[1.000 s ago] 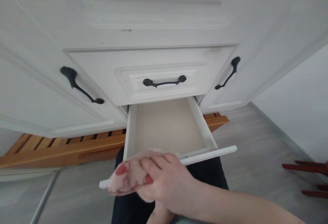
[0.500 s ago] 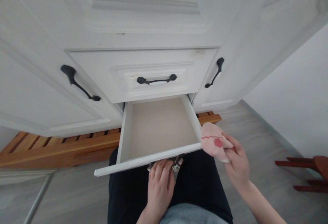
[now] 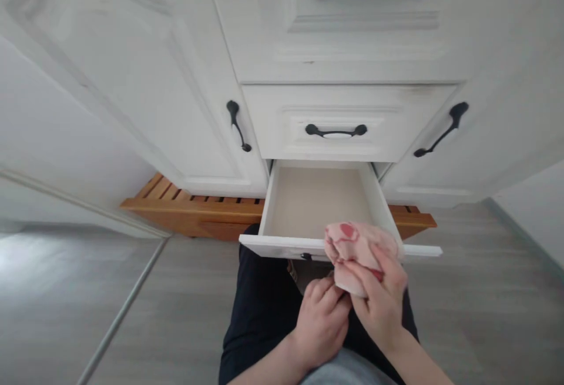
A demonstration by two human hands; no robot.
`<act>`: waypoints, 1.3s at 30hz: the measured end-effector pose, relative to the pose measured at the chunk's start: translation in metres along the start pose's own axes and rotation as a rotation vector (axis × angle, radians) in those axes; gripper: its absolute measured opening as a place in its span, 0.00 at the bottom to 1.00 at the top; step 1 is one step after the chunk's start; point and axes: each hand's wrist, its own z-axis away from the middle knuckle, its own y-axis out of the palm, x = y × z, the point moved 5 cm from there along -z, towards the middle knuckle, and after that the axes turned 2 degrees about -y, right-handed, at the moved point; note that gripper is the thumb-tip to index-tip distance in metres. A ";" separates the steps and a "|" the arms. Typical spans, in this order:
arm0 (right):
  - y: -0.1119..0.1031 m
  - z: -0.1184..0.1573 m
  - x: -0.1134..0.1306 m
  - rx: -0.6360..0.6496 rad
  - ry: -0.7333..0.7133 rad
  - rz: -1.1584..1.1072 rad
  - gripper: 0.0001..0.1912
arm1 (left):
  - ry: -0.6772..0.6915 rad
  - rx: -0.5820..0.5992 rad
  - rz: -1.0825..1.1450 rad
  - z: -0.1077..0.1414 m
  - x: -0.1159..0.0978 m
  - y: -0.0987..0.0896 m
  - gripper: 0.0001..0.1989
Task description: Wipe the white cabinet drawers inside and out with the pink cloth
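Observation:
My right hand (image 3: 383, 300) is closed around a bunched pink cloth (image 3: 359, 244) with darker red patches. The cloth overlaps the front edge of a pulled-out white drawer (image 3: 308, 246), toward its right side, and hides part of it. Just below and left of the cloth is my left hand (image 3: 321, 320), its fingers curled in at the cloth's lower edge. Whether those fingers pinch the cloth or something else is hidden. The drawer's pale bottom shows behind its front panel, and its dark handle (image 3: 306, 255) is partly visible.
Above the open drawer is a closed drawer with a black handle (image 3: 336, 132). Cabinet doors with black handles (image 3: 238, 126) flank it. A slatted wooden bench (image 3: 198, 211) runs under the cabinet. My knees are beneath the open drawer.
The view has swung left. My right hand has brought the cloth from the drawer's right corner inward over its front. My left hand has left the drawer handle and come up beside the cloth.

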 end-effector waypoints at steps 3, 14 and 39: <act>0.040 -0.008 0.028 0.007 -0.130 -0.083 0.09 | -0.040 -0.044 0.124 0.008 0.007 -0.014 0.08; 0.097 -0.074 0.006 0.003 -0.280 -0.183 0.12 | -0.283 -0.115 -0.087 -0.006 0.047 -0.016 0.18; 0.238 -0.114 0.012 0.107 -0.176 0.070 0.19 | -0.313 0.077 -0.320 -0.128 0.153 0.088 0.34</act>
